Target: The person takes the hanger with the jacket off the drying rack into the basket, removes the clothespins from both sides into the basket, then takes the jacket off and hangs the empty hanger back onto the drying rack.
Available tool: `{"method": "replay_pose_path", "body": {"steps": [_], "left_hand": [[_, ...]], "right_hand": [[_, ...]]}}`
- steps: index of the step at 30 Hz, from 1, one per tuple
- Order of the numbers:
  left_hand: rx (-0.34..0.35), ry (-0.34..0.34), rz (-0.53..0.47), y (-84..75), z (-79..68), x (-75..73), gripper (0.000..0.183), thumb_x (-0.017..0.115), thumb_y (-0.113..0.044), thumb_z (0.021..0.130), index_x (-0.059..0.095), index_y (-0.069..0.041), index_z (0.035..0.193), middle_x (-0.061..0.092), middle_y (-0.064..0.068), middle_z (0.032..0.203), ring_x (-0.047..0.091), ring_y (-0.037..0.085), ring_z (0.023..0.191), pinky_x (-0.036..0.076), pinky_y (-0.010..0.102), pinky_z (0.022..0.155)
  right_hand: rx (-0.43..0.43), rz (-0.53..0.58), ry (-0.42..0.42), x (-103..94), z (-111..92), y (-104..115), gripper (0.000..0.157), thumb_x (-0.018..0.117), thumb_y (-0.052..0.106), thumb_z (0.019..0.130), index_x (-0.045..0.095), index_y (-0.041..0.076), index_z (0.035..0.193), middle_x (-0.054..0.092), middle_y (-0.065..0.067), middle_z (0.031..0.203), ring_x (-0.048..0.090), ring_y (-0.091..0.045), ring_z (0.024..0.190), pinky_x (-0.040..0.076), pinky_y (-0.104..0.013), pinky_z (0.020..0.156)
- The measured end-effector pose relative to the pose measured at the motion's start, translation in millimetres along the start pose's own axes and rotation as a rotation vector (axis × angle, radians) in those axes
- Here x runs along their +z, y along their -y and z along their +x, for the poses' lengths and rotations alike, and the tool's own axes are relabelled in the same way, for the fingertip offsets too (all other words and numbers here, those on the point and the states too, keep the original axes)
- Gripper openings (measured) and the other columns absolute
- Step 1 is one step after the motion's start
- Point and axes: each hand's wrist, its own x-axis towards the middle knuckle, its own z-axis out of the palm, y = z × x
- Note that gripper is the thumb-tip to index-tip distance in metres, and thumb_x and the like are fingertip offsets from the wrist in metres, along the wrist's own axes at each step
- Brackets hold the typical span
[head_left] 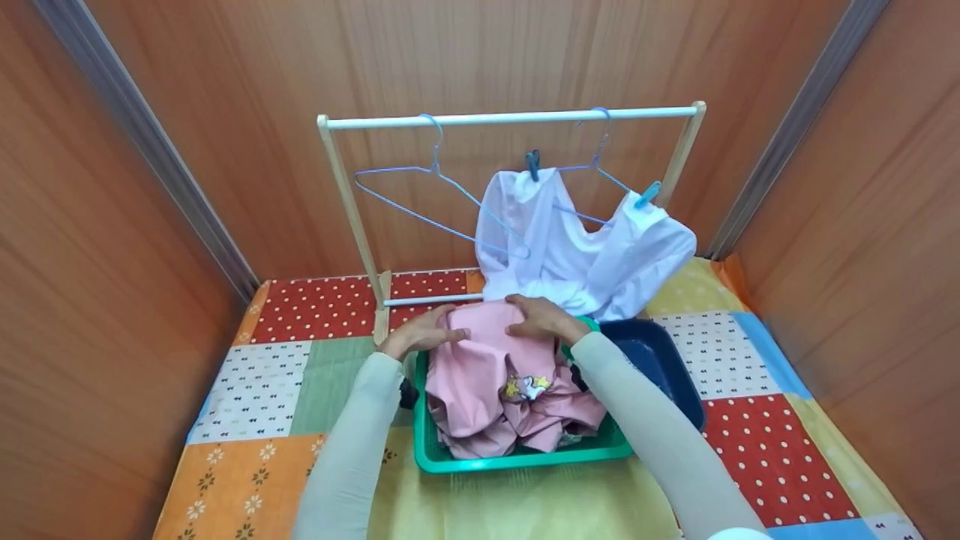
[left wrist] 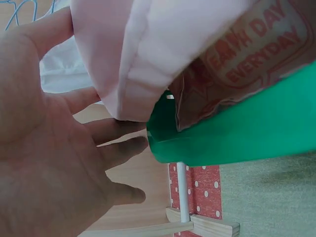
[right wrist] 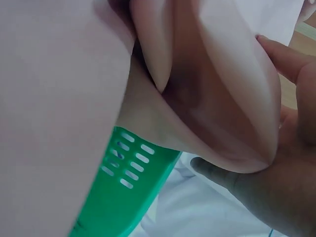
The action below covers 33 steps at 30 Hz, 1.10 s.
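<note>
A pink garment (head_left: 480, 375) with a small cartoon print of yellow stars lies bunched in a green basket (head_left: 525, 463), its far part lifted between both hands. My left hand (head_left: 424, 334) holds the garment's left edge, thumb on top; in the left wrist view the lower fingers (left wrist: 118, 150) are spread past the cloth. On the other side my right hand (head_left: 544, 319) grips the right edge, the fold of cloth lying between thumb and fingers in the right wrist view. Under the garment shows a brownish cloth (left wrist: 252, 44) with red lettering.
Behind the basket stands a rack with a white rail (head_left: 510, 118). A bare blue hanger (head_left: 436, 171) hangs at left; at right a white garment (head_left: 570, 247) is clipped by a dark peg (head_left: 532, 163) and a blue peg (head_left: 648, 195). A navy tub (head_left: 652, 356) sits right of the basket.
</note>
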Motion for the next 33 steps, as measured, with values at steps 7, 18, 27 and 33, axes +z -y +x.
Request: {"method": "replay_pose_path", "body": {"steps": [7,18,27,33], "left_hand": [[0.068,-0.102,0.025,2.5,1.8,1.9,0.072,0.072,-0.036,0.095,0.043,-0.01,0.155,0.045,0.019,0.155,0.041,0.038,0.142,0.027,0.058,0.119],[0.24,-0.337,0.009,-9.1,-4.5,1.2,0.044,0.071,-0.011,0.096,0.062,-0.005,0.138,0.062,0.018,0.138,0.058,0.033,0.125,0.043,0.05,0.11],[0.37,-0.421,0.084,-27.6,-23.8,9.8,0.037,0.069,-0.003,0.096,0.067,-0.004,0.132,0.071,0.016,0.121,0.065,0.027,0.098,0.053,0.044,0.094],[0.463,-0.412,0.14,-34.4,-43.0,19.5,0.036,0.068,-0.009,0.099,0.065,-0.002,0.134,0.073,0.016,0.118,0.07,0.029,0.101,0.056,0.046,0.093]], "right_hand": [[-0.055,0.038,-0.109,3.6,2.5,1.2,0.056,0.068,0.021,0.098,0.051,0.005,0.149,0.058,-0.02,0.144,0.051,-0.039,0.135,0.037,-0.048,0.115],[-0.211,0.05,-0.264,-0.1,-4.4,8.3,0.033,0.06,0.002,0.099,0.067,0.0,0.131,0.069,-0.018,0.128,0.062,-0.038,0.121,0.046,-0.049,0.106],[-0.336,-0.002,-0.32,-5.6,-26.2,7.8,0.033,0.057,-0.003,0.1,0.068,0.001,0.131,0.07,-0.019,0.126,0.066,-0.04,0.115,0.05,-0.051,0.102],[-0.476,-0.049,-0.3,-8.4,-46.2,4.7,0.044,0.051,-0.01,0.096,0.062,-0.001,0.138,0.065,-0.021,0.134,0.061,-0.04,0.124,0.047,-0.051,0.106]]}}
